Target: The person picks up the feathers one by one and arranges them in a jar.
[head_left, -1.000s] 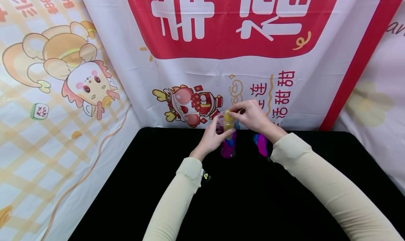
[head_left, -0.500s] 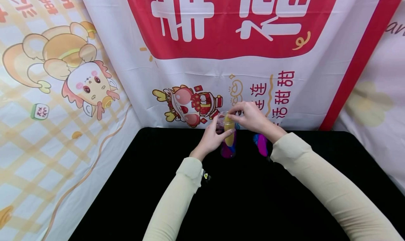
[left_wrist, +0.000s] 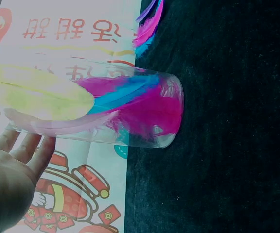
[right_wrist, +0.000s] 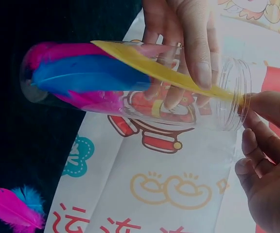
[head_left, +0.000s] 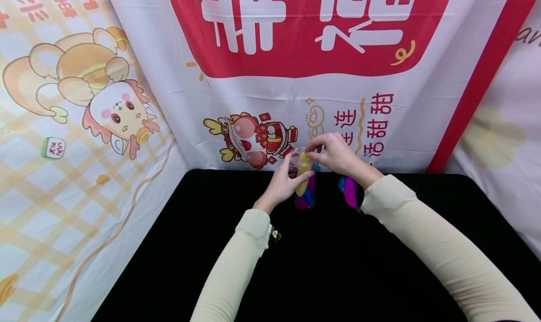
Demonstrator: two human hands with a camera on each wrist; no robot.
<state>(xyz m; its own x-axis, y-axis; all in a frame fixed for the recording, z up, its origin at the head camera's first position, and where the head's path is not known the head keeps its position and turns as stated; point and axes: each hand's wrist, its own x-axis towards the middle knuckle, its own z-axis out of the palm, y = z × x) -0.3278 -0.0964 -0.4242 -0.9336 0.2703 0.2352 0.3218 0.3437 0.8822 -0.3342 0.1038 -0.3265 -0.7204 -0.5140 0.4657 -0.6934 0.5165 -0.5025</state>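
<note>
Clear, cylindrical, ridge-necked jar (right_wrist: 231,116): upright, gripped by left hand (head_left: 282,183); base contact with black-covered table (head_left: 321,265) unclear. Long yellow feather (right_wrist: 152,69): mostly inside, narrow end pinched by right hand (head_left: 338,157), jar's two o'clock; seemingly mid-insertion. Next move likely calls for gentle release. Loose pink-and-blue feathers (head_left: 350,193): past three o'clock.

Bright head view, hazy glare in 2 wrist views

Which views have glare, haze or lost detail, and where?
Head view: fairly even light, but the table is so black its surface texture is lost; left wrist view: pale haze across the left side washes out the yellow feather; right wrist view: bright glow at upper right, beside the left hand, fades the banner, with deep darkness at upper left.
</note>
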